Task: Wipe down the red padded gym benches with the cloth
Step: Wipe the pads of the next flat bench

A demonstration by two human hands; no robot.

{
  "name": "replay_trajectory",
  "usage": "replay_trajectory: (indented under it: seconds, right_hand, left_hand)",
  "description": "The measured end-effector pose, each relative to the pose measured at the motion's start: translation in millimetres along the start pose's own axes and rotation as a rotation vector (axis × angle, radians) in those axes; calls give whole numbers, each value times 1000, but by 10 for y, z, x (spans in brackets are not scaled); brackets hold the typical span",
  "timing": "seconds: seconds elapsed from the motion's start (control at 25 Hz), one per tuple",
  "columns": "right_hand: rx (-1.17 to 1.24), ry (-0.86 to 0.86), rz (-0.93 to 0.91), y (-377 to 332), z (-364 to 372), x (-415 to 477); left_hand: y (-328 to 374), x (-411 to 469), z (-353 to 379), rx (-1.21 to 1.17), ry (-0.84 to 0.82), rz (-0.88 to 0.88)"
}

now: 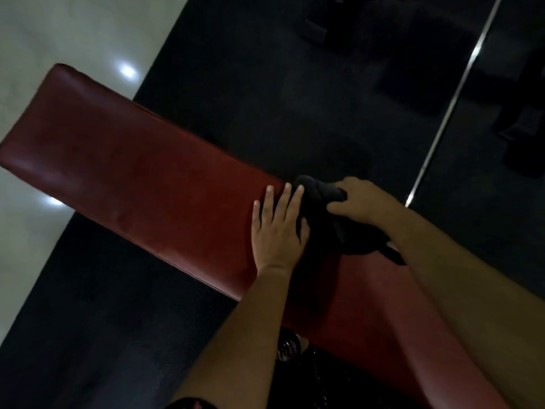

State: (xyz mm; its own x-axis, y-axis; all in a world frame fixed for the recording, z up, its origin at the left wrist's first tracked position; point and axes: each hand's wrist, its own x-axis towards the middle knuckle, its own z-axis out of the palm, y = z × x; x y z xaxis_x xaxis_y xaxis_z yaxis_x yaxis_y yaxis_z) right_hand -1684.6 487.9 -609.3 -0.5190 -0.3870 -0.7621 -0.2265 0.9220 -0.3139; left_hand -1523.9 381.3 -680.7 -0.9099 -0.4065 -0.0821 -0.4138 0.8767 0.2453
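Hands both down on the red padded bench (132, 160). Left hand (277, 228) lies flat, fingers straight, right up against the dark cloth (333, 231). Right hand (362, 202) has its fingers curled round the bunched-up cloth, which sits at the pad's far edge.

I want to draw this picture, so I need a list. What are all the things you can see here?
bench: one, red, slanting across the middle
cloth: one, dark, bunched on the bench
floor mat: one, black, under the bench
shiny floor: one, pale, top left
metal strip: one, silvery, right side
left hand: one, flat on the bench beside the cloth
right hand: one, gripping the cloth
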Motion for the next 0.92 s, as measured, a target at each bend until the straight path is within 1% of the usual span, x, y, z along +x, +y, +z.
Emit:
replay_trajectory:
  seconds: [0.04,0.12,0.2,0.24,0.32,0.36,0.4,0.48,0.56,0.6,0.64,0.72,0.8,0.84,0.92]
  right_hand:
    - [-15,-20,57,154,3,-46]
    - [32,-75,190,329,-10,-104]
    - [37,-57,242,363,1,-106]
    - [-40,-2,201,349,24,-95]
    - [-162,90,51,330,82,-130]
    - [-136,88,-7,378,96,-183]
    - [-63,61,-20,468,89,-242]
    - [98,23,64,743,105,-403]
    - [136,55,230,957,164,-519]
    - [125,105,286,986,212,-547]
    - [88,180,293,982,261,-552]
    - [-18,318,206,936,394,-600]
    - [-77,411,155,923,539,-729]
    - [-101,462,171,944,630,-820]
    - [-136,573,229,968,784,-905]
  left_hand:
    - [11,11,5,4,-4,-10]
    - [42,32,-21,4,0,-40]
    - [61,36,-21,8,3,-41]
    - [54,35,-10,8,7,-37]
    - [38,32,6,1,21,-32]
    - [44,37,8,-3,26,-34]
    - [47,47,6,-7,29,-38]
    - [56,47,4,-16,29,-39]
    - [53,38,8,-20,38,-32]
    - [48,41,11,-20,41,-30]
    - [46,48,14,-17,43,-29]
    - [66,38,7,-17,34,-39]
    - [76,31,-16,-15,25,-45]
    - [85,20,-38,-22,34,-23]
    - [112,-9,-91,-30,78,81]
